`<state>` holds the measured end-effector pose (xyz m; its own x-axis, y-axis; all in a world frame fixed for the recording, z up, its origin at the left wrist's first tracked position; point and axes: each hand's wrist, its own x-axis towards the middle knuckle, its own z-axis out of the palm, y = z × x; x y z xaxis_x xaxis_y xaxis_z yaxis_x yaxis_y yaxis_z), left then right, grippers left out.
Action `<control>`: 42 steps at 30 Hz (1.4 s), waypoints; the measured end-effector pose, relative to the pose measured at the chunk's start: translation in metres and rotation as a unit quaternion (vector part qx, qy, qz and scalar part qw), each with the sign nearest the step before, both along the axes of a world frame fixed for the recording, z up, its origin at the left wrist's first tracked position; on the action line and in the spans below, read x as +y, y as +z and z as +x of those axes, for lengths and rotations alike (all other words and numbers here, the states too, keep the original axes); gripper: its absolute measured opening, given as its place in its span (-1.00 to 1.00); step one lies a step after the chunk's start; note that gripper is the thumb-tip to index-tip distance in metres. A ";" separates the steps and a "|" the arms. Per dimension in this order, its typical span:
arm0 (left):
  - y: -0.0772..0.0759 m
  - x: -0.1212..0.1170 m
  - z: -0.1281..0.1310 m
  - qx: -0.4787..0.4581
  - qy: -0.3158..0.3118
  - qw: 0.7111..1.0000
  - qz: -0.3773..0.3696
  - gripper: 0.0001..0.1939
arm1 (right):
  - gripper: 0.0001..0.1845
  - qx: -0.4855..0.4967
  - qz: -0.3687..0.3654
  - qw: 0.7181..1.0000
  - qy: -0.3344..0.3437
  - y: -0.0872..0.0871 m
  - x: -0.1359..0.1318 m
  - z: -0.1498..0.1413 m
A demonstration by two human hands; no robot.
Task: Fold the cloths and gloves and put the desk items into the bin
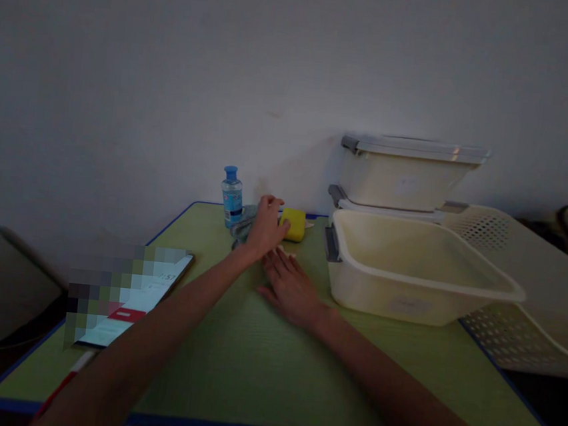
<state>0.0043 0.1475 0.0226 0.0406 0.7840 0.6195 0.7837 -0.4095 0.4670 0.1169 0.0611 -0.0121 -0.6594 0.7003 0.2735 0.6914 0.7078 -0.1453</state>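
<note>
Handling of small items at the worktop's (227, 382) far side, apparently a reach-and-steady step. At 12 o'clock, the left hand (263, 230), thumb and fingers apart, overlapped the yellow block (293, 225) in view; contact could not be told. The right hand (292, 291) lay palm down, fingertips at a pale scrap (287, 253), its grip unclear. Securing the block would have required a closed pinch. A bottle (232, 201) stood at 11 o'clock, an open tub (406, 295) at 2.

On the surface (228, 375), the phone (148, 294) lies at left; at the far side, before the wall (175, 95), stand the bottle (232, 201), then rightward the cloth (243, 224) and the block (293, 225); at right, the tub (406, 298) sits before the upper box (387, 179), stacked on the lower box (389, 212); the basket (534, 270) lies farther right.
</note>
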 end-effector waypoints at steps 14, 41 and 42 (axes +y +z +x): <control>-0.021 0.028 0.041 0.009 -0.034 0.993 -0.112 -0.53 | -0.54 0.062 -0.017 0.998 0.026 -0.006 -0.002 0.007; -0.028 -0.085 -0.013 -0.629 -0.250 0.675 -0.294 -0.64 | -0.19 0.361 -0.162 0.918 0.015 0.000 -0.002 0.017; -0.028 -0.085 -0.012 -0.634 -0.245 0.673 -0.290 -0.63 | -0.15 0.375 -0.160 0.913 0.009 -0.002 -0.001 0.016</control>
